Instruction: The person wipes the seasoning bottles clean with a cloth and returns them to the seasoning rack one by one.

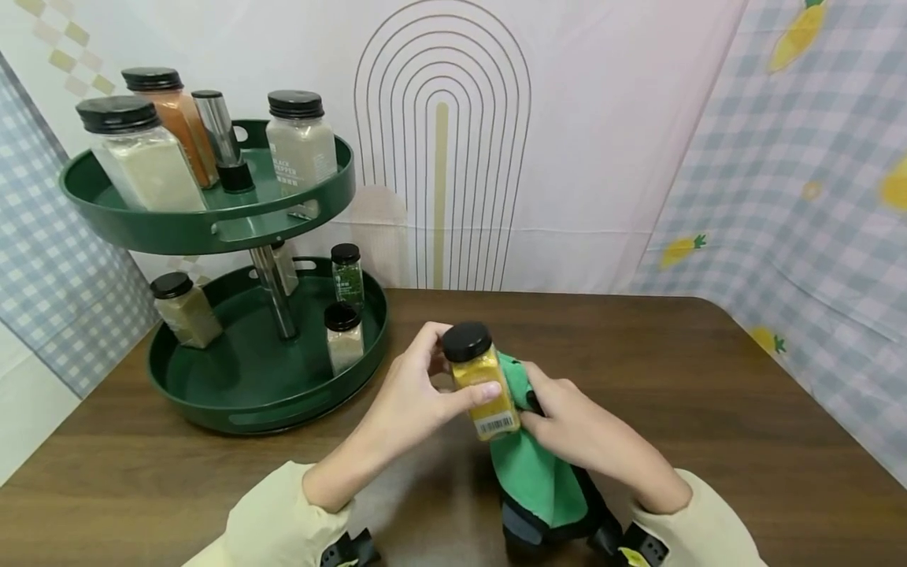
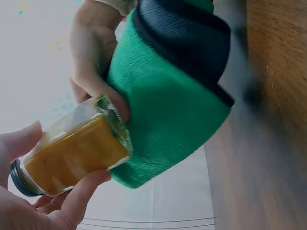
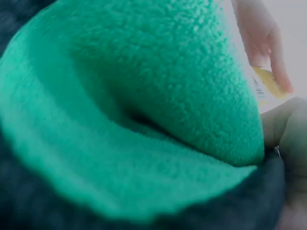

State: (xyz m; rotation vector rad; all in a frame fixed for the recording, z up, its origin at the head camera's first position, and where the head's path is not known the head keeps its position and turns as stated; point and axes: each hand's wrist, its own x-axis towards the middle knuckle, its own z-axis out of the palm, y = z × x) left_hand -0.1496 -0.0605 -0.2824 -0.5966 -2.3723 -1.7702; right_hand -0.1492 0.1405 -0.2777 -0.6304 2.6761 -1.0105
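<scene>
A spice jar (image 1: 483, 384) of yellow powder with a black lid and a barcode label is tilted over the middle of the table. My left hand (image 1: 414, 398) grips it, thumb across its front. In the left wrist view the jar (image 2: 76, 155) lies sideways, its base towards the cloth. My right hand (image 1: 577, 429) holds a green cloth (image 1: 538, 476) with dark edging and a dark grey reverse side; the cloth hangs down below the fingers. Close up, the cloth (image 3: 158, 81) fills most of the right wrist view and hides much of that hand.
A two-tier green tray stand (image 1: 265, 421) is at the left. Its upper tier (image 1: 163, 232) bears three large jars and a silver-and-black cylinder; several small jars stand on the lower tier. Patterned cloth (image 1: 581, 142) hangs behind the brown table (image 1: 730, 402).
</scene>
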